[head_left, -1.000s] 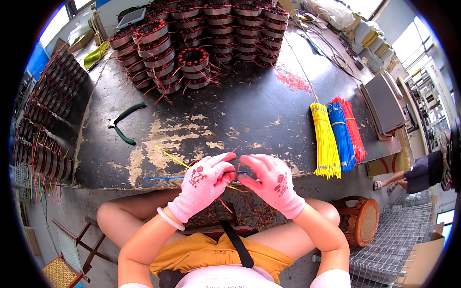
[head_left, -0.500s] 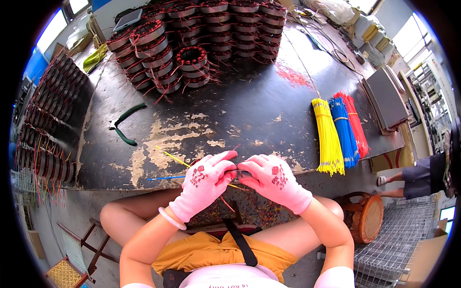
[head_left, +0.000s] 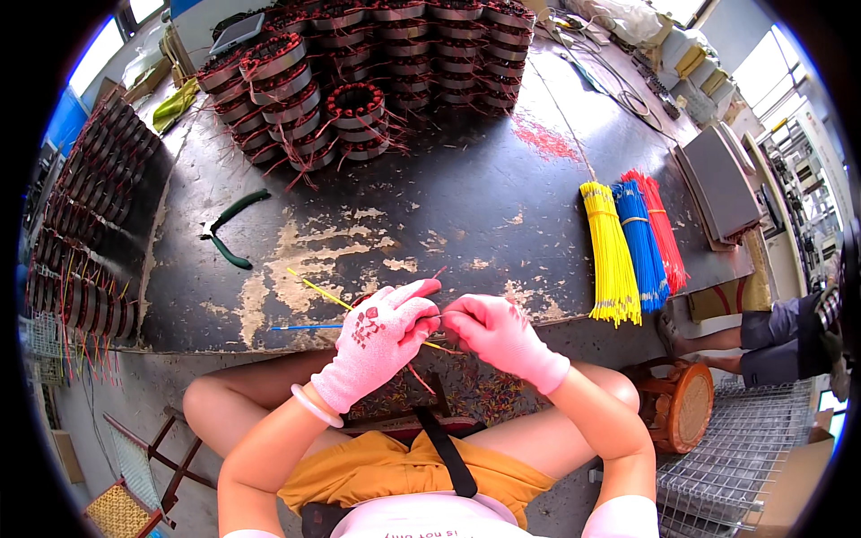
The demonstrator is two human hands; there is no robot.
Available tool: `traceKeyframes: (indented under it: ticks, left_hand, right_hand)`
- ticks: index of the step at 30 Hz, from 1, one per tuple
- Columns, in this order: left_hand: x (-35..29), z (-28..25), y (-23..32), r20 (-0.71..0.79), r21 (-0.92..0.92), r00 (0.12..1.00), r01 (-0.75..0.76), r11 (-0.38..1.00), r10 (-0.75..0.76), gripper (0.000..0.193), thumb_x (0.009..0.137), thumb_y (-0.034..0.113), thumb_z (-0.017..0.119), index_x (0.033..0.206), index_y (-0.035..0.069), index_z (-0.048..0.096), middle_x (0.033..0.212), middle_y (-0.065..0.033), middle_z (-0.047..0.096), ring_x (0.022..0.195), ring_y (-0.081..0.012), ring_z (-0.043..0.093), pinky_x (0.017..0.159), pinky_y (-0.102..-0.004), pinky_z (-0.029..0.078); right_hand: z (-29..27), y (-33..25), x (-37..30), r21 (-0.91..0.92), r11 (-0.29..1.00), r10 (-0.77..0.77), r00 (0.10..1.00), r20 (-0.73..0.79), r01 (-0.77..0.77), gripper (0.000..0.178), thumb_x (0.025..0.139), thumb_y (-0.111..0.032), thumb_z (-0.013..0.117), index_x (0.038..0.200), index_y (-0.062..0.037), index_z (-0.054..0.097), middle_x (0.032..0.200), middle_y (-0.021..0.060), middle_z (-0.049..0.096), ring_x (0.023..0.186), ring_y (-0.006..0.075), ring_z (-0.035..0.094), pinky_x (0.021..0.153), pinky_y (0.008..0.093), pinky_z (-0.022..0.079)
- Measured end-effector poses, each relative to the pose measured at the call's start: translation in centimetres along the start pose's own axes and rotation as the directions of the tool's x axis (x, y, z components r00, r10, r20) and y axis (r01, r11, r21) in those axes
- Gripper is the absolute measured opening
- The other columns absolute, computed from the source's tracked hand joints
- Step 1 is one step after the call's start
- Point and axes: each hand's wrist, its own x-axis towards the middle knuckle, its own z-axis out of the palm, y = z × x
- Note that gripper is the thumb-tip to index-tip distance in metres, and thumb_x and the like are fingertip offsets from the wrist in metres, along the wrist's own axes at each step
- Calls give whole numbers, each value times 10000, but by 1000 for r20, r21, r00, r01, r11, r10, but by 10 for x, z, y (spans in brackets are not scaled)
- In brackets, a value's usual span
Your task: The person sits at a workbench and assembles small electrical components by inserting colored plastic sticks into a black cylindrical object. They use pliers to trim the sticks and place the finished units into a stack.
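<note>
My left hand (head_left: pixel 381 327), in a pink-white glove, is closed at the table's front edge, its fingers pressed together on thin wires. A yellow wire (head_left: pixel 318 289) and a blue wire (head_left: pixel 307 327) stick out to its left, and a red wire (head_left: pixel 420 377) hangs below it. Behind this hand shows a bit of a dark red thing, mostly covered. Close to its right, my gloved right hand (head_left: pixel 504 336) is closed in a pinch on a thin wire (head_left: pixel 440 315) that spans the small gap between the hands.
Green-handled cutters (head_left: pixel 235 231) lie open on the worn black table (head_left: pixel 430 215). Stacked wound stators (head_left: pixel 359 108) stand at the back, more (head_left: pixel 103 193) at left. Yellow (head_left: pixel 612 255), blue (head_left: pixel 641 242) and red wire bundles (head_left: pixel 659 224) lie right. A person (head_left: pixel 762 345) and a wooden stool (head_left: pixel 673 403) are beyond.
My right hand has turned and its fingers have curled in more, drawing slightly away from the left hand. The left hand stays nearly in place. The person at far right has shifted.
</note>
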Motion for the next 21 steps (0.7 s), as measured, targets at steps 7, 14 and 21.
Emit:
traceKeyframes:
  ticks: [7,14,21]
  left_hand:
    - [-2,-5,1,11,-13,1000,22,1000,-21,142,820,67,721,957,81,687,1276,-52,703,918,-288,674,809,-398,558]
    - [3,-3,2,8,-20,1000,1,1000,-1,154,801,39,719,949,70,691,1270,-62,710,902,-293,676,811,-396,555]
    - [2,-5,-1,50,-2,999,-15,1000,15,151,853,104,723,1001,96,689,1288,-52,689,963,-298,669,822,-404,562]
  right_hand:
    - [-21,-32,-27,-111,992,42,993,-109,-54,222,987,-204,590,925,-20,698,792,29,689,715,85,631,658,250,495]
    - [-12,4,-31,-858,487,-399,916,-49,166,276,848,-365,764,858,-119,639,810,61,643,775,278,681,696,417,532]
    - [2,-10,-2,-359,887,-352,929,-116,291,163,927,-233,703,914,-75,662,843,60,692,712,259,664,628,371,508]
